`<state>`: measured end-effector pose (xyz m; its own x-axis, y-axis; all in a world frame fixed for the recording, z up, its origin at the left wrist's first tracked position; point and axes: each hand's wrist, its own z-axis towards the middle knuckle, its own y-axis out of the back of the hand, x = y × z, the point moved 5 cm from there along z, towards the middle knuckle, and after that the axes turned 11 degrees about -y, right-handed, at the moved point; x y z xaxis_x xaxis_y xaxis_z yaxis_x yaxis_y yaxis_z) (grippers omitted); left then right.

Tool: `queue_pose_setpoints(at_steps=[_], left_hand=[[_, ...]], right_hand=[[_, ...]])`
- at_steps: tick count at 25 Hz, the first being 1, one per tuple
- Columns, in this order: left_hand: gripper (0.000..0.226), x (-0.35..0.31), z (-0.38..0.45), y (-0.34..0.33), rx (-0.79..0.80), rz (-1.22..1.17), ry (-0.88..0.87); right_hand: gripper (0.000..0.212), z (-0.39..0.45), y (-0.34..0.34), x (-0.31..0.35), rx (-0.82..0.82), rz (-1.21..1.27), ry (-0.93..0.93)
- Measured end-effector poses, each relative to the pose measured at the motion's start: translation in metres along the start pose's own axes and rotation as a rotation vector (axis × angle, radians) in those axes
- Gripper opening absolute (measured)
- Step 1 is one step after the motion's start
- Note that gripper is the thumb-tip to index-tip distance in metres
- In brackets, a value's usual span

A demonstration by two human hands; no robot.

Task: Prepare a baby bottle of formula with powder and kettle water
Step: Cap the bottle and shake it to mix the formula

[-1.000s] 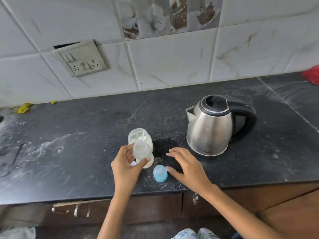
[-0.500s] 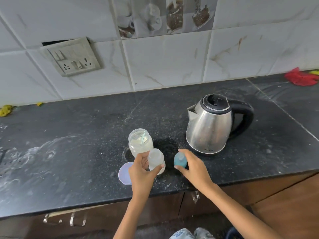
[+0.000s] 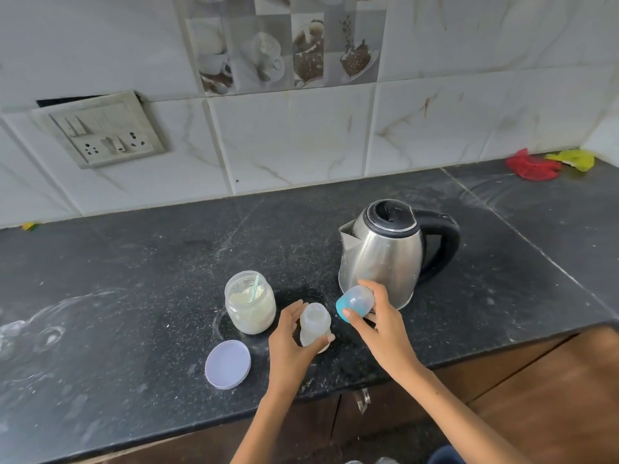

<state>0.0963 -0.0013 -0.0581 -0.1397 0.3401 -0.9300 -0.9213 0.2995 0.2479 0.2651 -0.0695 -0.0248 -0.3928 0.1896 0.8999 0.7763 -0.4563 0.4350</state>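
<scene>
Your left hand grips the baby bottle at frame center-bottom; your right hand pinches its blue cap just right, w/ kettle behind. Risk: cap goes on crooked, bottle tips, formula spills toward the powder jar.

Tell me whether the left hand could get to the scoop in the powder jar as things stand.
Probably not at once: the left hand grips the baby bottle. The powder jar stands open just beside it, the scoop poking up, its lid off.
</scene>
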Motion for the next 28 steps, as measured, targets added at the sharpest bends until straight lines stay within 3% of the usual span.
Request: queue_pose_setpoints(at_steps=[5,10,17,28], left_hand=[[0.054,0.002,0.006,-0.002,0.109,-0.016,0.017],[0.074,-0.02,0.02,0.013,0.087,-0.196,0.063],[0.055,-0.077,0.043,0.038,0.281,-0.466,0.059],[0.082,-0.131,0.049,0.046,0.374,-0.689,-0.004]], right_hand=[[0.045,0.0,0.009,0.015,0.059,0.14,-0.051],[0.044,0.01,0.023,0.055,0.17,0.337,-0.088],[0.051,0.021,0.041,0.108,0.273,0.505,-0.054],[0.047,0.026,0.045,0.156,0.389,0.614,0.09]])
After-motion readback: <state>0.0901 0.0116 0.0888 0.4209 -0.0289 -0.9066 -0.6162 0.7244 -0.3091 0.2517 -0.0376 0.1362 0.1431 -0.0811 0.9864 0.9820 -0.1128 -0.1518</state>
